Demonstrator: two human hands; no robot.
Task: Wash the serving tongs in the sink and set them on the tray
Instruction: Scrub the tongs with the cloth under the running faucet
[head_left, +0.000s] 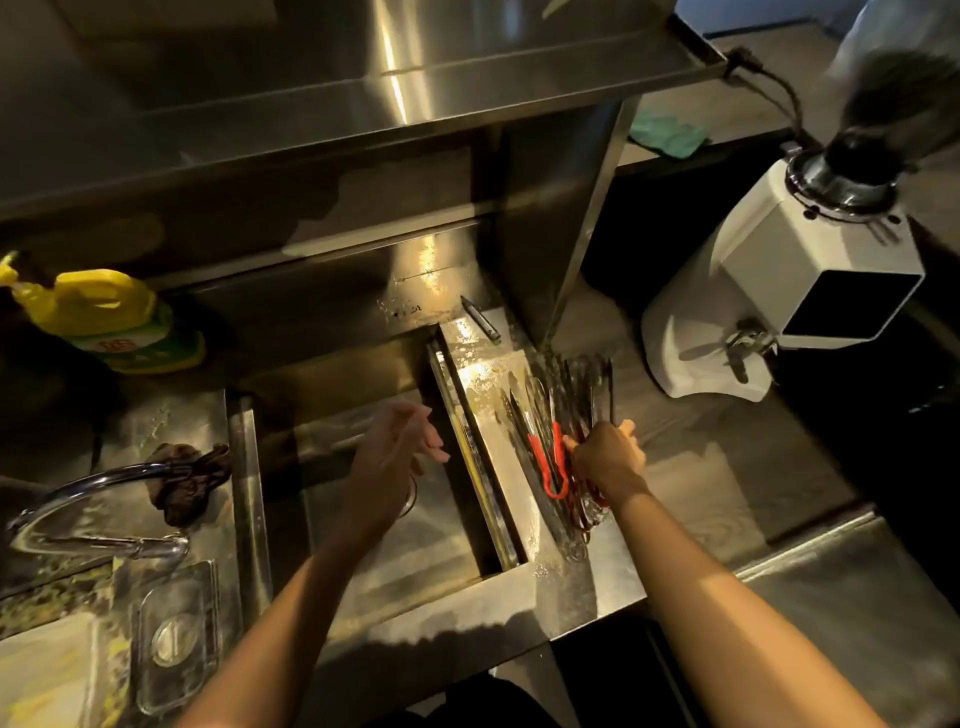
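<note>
Several serving tongs (558, 410), dark metal with red handle loops (551, 462), lie bunched on the wet steel ledge (488, 374) to the right of the sink basin (415, 525). My right hand (610, 457) rests on the near end of the bunch, fingers curled around some of the tongs. My left hand (397, 452) hovers over the sink basin with fingers loosely apart; a thin metal piece shows just under it, and whether it holds that piece is unclear. I cannot pick out a separate tray under the tongs.
A curved tap (88, 499) and a dark cloth (189, 483) sit left of the basin. A yellow detergent bottle (109, 317) stands at back left, a clear container (174, 634) at front left. A white coffee grinder (789, 291) stands right. A peeler (480, 317) lies behind.
</note>
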